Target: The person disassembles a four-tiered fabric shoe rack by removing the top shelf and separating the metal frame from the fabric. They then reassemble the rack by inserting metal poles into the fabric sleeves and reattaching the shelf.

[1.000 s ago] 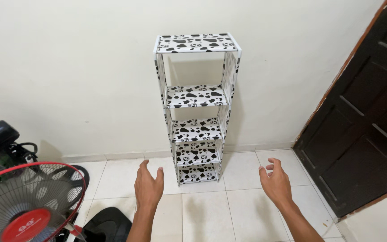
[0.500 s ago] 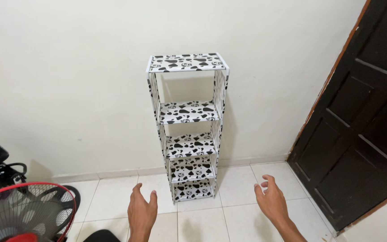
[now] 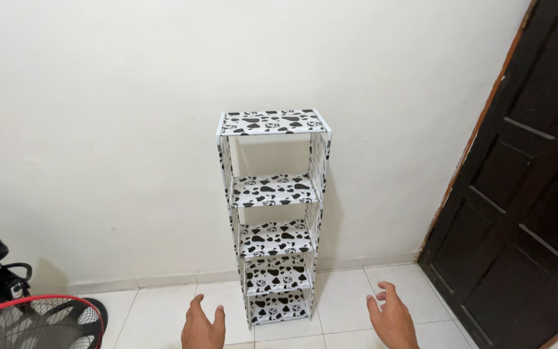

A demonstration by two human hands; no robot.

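Head view: both my hands, left [image 3: 203,328] and right [image 3: 392,320], open and empty, have dropped lower and farther from the cow-print shelf rack [image 3: 274,213], which stands untouched against the wall [image 3: 98,129].

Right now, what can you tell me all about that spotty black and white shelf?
The shelf rack is tall and narrow, with a white frame and what looks like fabric printed in black blotches on white. It has a top panel and four shelves below, all bare. It stands upright on the tiled floor, against the cream wall. Neither hand touches it.
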